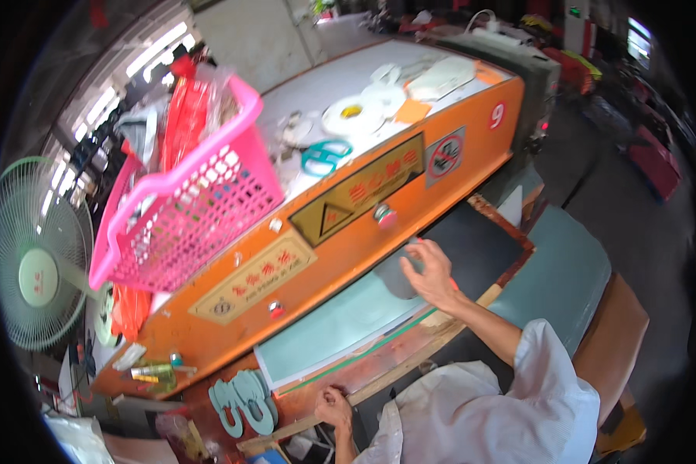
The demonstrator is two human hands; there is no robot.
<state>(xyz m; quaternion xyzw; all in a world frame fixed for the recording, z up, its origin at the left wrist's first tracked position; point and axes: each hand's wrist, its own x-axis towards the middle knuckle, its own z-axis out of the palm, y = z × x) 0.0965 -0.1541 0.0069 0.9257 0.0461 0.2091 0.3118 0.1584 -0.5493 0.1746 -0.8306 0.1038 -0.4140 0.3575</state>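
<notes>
My right hand is over the work surface, fingers bent and thumb apart from them. Bits of red show at its fingertips and by its wrist side, so it seems to hold a thin red thing I cannot make out. Under it, a pale green sheet meets a black sheet, and a blurred dark grey patch lies by the thumb. My left hand is curled into a loose fist at the wooden front edge, with nothing seen in it. Left of it are several grey-green U-shaped cut pieces, stacked in rows.
Behind the sheets stands a long orange machine with push buttons. On it are a pink basket of bags, teal-handled scissors and white rolls. A fan is at left. Green sheet material hangs at right.
</notes>
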